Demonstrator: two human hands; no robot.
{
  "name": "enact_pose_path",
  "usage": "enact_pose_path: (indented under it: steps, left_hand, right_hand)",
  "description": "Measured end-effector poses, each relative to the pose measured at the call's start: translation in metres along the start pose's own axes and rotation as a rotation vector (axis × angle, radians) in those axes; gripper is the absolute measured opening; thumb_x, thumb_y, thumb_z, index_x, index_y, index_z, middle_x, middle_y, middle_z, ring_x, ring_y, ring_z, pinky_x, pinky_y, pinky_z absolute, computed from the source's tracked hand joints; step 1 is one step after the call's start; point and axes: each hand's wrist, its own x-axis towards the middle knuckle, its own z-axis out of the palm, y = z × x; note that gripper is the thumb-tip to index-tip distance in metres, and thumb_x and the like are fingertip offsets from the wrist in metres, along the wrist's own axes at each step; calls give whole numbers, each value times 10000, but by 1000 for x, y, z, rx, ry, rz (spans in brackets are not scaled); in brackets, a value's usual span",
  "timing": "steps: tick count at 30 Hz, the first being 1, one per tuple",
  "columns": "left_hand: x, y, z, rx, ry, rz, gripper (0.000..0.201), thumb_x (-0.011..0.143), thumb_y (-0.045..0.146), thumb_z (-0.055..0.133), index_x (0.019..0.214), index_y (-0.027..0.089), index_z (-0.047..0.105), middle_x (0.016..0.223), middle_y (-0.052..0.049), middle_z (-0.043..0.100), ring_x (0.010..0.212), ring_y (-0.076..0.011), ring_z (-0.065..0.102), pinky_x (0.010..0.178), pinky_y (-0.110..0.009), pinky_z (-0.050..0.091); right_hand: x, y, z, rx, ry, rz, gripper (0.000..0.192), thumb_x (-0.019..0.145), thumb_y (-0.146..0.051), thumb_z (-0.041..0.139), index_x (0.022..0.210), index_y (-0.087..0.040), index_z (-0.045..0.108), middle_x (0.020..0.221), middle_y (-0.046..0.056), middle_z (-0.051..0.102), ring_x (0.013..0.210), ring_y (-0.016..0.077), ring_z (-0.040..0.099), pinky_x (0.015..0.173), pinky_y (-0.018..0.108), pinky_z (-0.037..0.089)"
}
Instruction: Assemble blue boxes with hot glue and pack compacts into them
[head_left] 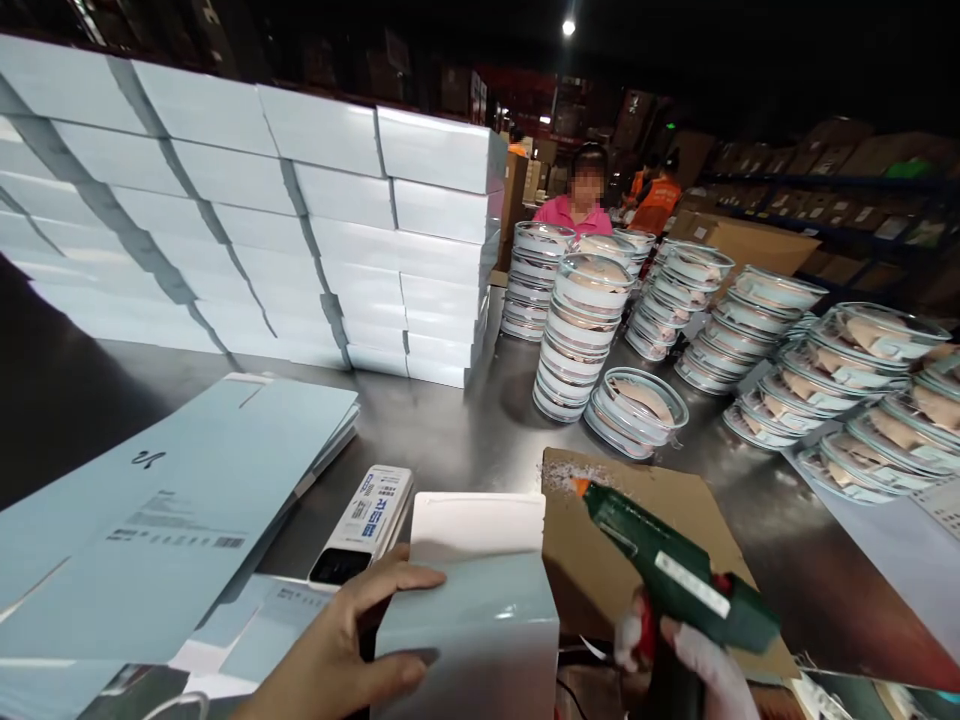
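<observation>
A pale blue box [472, 610] stands close in front of me, its white end flap [478, 525] raised. My left hand [375, 625] grips the box's left side, thumb on the near face and fingers over the top edge. My right hand [697, 660], with whitish covering on its fingers, is closed round the handle of a dark green hot glue gun [675, 570]. The gun's orange nozzle points up and left, above a brown cardboard sheet [645, 500] bearing whitish residue. The box and the gun are apart.
Flat pale blue cartons [187, 500] lie stacked at left, beside a small stack of white printed packs [367, 520]. A wall of white boxes [300, 230] stands behind. Round clear-lidded containers [585, 330] form several stacks at right. A person in pink [574, 212] is across the table.
</observation>
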Motion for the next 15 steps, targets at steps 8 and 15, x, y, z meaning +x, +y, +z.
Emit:
enact_pose_path:
  steps: [8,15]
  left_hand:
    - [2,-12,1,77,-83,-19,536,561,225,842,1084,335,795,1405,-66,659,1414,-392,486,1160,-464,405]
    - [-2,-14,19,-100,35,17,380,644,224,829,1012,300,776,1338,-87,662,1396,-388,495,1085,-437,468]
  right_hand:
    - [21,6,-58,-156,248,353,315,710,-603,746,820,-309,748,719,65,779,804,320,774,701,371,608]
    - [13,6,64,207,-189,-32,1289,616,-429,908,1611,-378,89,1540,105,517,1336,280,579,1032,411,510]
